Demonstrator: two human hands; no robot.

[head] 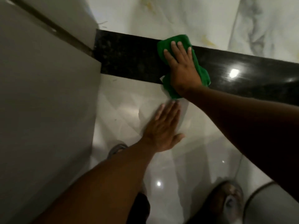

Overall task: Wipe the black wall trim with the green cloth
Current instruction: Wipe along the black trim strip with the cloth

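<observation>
A glossy black wall trim (129, 60) runs as a wide band across the white marble wall, from a grey panel at the left to the right edge. My right hand (182, 65) lies flat, fingers spread, pressing the folded green cloth (202, 73) against the trim near its middle. The cloth sticks out above my fingertips and below my wrist. My left hand (163, 128) rests flat and empty on the white wall below the trim, fingers together and thumb out.
A grey panel (45, 102) with a dark groove fills the left side and meets the trim's left end. White marble (186, 16) continues above the trim. Glossy white floor (178, 183) lies below, with my sandalled feet (233, 196) and a grey rounded object (271, 206) at bottom right.
</observation>
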